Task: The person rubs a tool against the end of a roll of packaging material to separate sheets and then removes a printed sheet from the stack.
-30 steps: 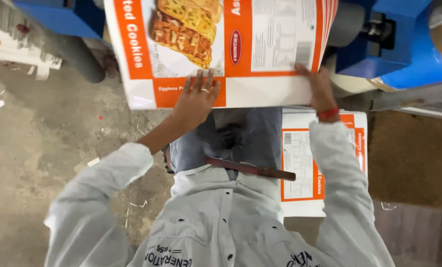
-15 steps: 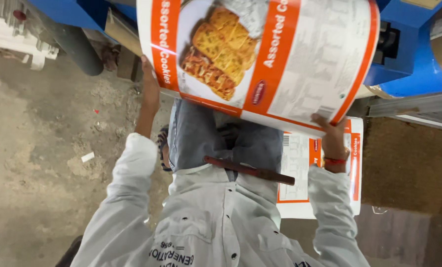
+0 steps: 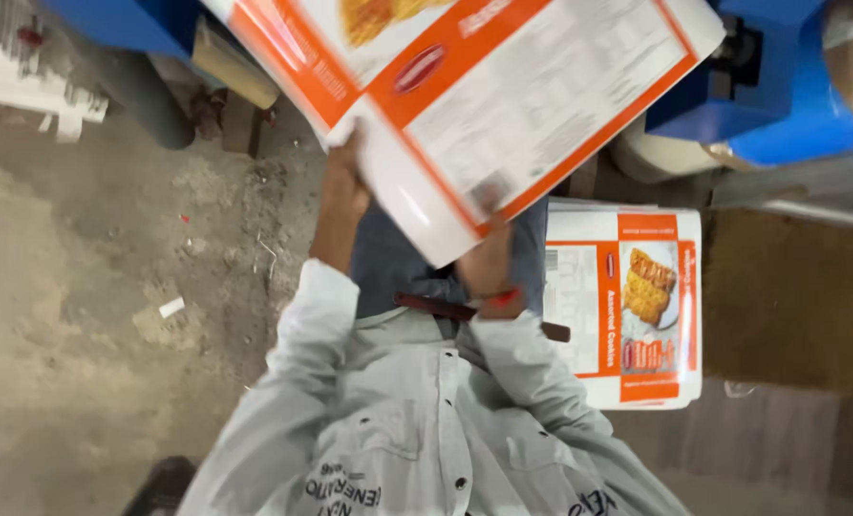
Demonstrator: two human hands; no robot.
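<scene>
While both arms reach forward, the scene reads as follows.

Left hand: the left hand presses against the near left edge of the printed sheet; its fingers go under the sheet and are hidden, so I cannot tell whether they curl round the edge or lie flat.

Right hand: the right hand meets the near corner of the sheet, where the white margin comes to a point; the fingers are hidden by the sheet, so the grip cannot be told. A red band sits on that wrist.

Sheet: a large flat piece of orange and white card, held up and tilted, its near corner low over the person's lap and its far edges running out of view at the top.

Sheet edges: the right corner hangs just before the blue machine; the left edge overhangs the floor.

Stack: a pile of like printed sheets lies to the right of the person, just beside the right sleeve, with its edges squared.

Floor: bare grey concrete floor spreads to the left, with scraps of paper here and there.

Right side: a brown mat lies beyond the stack, close under the machine.

Far left: a grey pipe slants down to the floor.
</scene>
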